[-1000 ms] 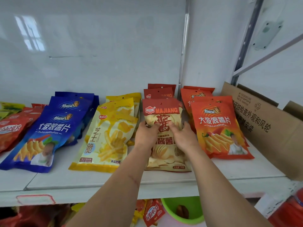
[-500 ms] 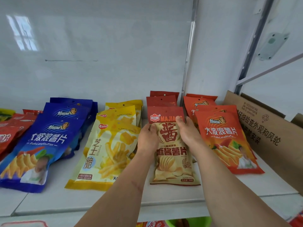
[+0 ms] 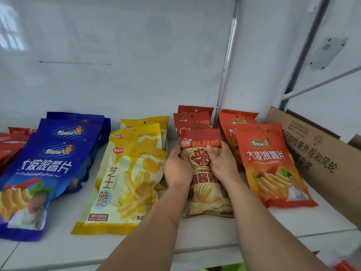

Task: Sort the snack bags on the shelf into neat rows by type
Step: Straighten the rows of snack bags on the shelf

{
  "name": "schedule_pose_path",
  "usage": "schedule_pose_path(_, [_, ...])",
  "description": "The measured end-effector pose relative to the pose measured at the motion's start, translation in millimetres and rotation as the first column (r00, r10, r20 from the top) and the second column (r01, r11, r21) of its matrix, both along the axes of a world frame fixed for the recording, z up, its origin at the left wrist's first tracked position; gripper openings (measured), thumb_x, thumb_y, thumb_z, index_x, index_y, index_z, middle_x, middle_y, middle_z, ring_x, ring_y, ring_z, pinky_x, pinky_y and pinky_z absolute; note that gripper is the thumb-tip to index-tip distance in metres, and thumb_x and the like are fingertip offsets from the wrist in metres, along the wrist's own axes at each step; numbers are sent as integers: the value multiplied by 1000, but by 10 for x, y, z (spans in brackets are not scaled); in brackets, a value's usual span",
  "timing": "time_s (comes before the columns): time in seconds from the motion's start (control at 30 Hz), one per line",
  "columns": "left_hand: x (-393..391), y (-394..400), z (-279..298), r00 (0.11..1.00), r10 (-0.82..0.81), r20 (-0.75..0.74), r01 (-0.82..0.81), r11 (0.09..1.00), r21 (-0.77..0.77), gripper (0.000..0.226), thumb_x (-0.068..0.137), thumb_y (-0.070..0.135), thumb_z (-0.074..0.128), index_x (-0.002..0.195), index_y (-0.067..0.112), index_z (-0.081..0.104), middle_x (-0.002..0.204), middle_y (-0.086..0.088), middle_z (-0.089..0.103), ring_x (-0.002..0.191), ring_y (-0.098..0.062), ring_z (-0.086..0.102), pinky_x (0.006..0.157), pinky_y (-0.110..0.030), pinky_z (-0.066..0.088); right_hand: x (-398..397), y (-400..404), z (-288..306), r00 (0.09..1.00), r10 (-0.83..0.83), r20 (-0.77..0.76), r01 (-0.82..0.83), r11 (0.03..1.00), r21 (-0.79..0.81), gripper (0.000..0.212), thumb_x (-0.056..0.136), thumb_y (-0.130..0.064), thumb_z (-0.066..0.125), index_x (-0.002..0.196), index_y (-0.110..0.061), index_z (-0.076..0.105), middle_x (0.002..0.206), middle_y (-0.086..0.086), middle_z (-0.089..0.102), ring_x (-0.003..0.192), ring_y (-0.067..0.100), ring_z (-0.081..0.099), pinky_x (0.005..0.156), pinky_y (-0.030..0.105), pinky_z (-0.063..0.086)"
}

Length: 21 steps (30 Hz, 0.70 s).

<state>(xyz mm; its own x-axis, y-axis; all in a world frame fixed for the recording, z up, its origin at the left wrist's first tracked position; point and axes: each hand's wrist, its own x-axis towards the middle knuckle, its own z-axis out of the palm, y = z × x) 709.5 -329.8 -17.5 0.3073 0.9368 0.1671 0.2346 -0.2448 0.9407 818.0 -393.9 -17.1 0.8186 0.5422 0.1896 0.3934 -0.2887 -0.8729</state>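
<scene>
Both hands — left hand [image 3: 178,169] and right hand [image 3: 222,163] — pinch the MAJIANG bag [image 3: 203,173] at its sides; slide it straight back onto its row [image 3: 192,119], edges even.

- My feed is bright and evenly lit, with soft daylight and no harsh contrast.
- A pale window reflection [image 3: 10,34] glares on the glossy white back wall [image 3: 117,55] at upper left, so light seems to come from behind me.
- Shadows are faint; I see only soft ones under the forearms on the shelf [image 3: 195,241].
- The snack bags [image 3: 129,173] carry mild sheen, and their print stays readable.
- Wide-angle distortion bends the metal upright [image 3: 227,55] and stretches the edges.
- The lower right corner smears into blur; the centre is sharp.
</scene>
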Motion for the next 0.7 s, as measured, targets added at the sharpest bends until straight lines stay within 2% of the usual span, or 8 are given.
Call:
schedule_pose_path(0.13, [-15,-14,19,1000,-9,-27,8,1000,-27,33,106,32,41,128,17,60,112,-3,70,99,-25,65,85,-39,55,11,-29,9,1000,5,-20,-6,999,-33,38,99,-43,52,130,-21,50,116,-2,60,110,19,57,89,28,40])
schedule_pose_path(0.23, [-20,-13,65,998,-27,-48,24,998,-65,32,105,33,37,125,17,57,110,-3,70,95,-24,65,84,-39,56,20,-29,54,1000,8,-13,-9,997,-72,46,99,-47,50,133,-18,47,123,2,61,116,25,58,91,32,42])
schedule_pose_path(0.33, [-6,-91,121,997,-71,16,72,988,-138,37,99,42,41,129,20,47,114,-4,67,98,-25,67,86,-47,58,79,-21,127,1000,10,-11,-11,995,-95,58,99,-47,50,144,-13,39,132,6,57,122,28,56,97,37,44])
schedule_pose_path(0.4, [-9,-197,123,995,-97,-28,95,995,-40,60,93,49,45,144,20,34,139,-7,55,125,-31,56,102,-51,48,134,-10,166,1000,17,5,-16,997,-78,65,96,-51,51,148,-15,35,140,6,53,126,28,54,103,42,45])
schedule_pose_path(0.47, [-57,-367,68,982,-51,-183,85,979,187,70,98,46,44,156,14,20,159,-7,31,147,-29,28,120,-45,27,174,4,220,995,33,90,-28,998,-55,66,95,-52,51,150,-20,35,147,6,47,133,27,48,109,45,41])
schedule_pose_path(0.5, [-91,-457,19,970,7,-244,74,944,321,69,100,46,40,157,14,19,162,-7,25,150,-28,20,121,-44,21,188,14,257,990,42,136,-35,998,-53,65,96,-50,51,151,-20,33,151,5,42,138,26,42,113,44,37])
schedule_pose_path(0.57, [-156,-626,-66,931,96,-352,102,859,502,65,98,50,33,155,19,28,163,-7,26,150,-33,20,119,-49,21,219,57,333,968,80,238,-62,995,-80,65,98,-50,49,154,-24,29,158,3,32,145,25,31,118,46,29])
schedule_pose_path(0.7, [-160,-725,-218,797,141,-587,244,814,528,63,94,59,25,146,30,47,158,-7,37,147,-39,27,115,-60,25,288,211,445,881,240,408,-124,949,-290,62,97,-61,40,152,-35,31,164,-2,20,150,26,18,119,56,21])
